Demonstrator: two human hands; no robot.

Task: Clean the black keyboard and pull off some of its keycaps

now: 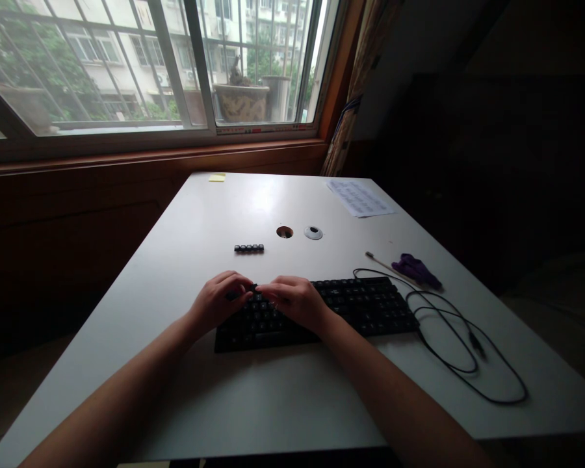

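A black keyboard [361, 305] lies on the white table, its far left part under my hands. My left hand [219, 299] curls over its upper left corner, thumb and fingers closed around a small dark piece [254, 287] that looks like a keycap. From the right, my right hand [297, 300] reaches over the keys, and its pinched fingertips meet the same piece. Whether the piece is loose or seated on the keyboard is hidden by the fingers. Beyond the hands, several black keycaps [249, 248] stand side by side in a short row.
A black cable [468, 372] loops across the right of the white table [175, 403]. Near it lie a thin brush [390, 268] and a purple cloth [416, 269]. Farther back are a round hole [285, 232], its cover [314, 232], printed paper [359, 198] and a yellow note [217, 177].
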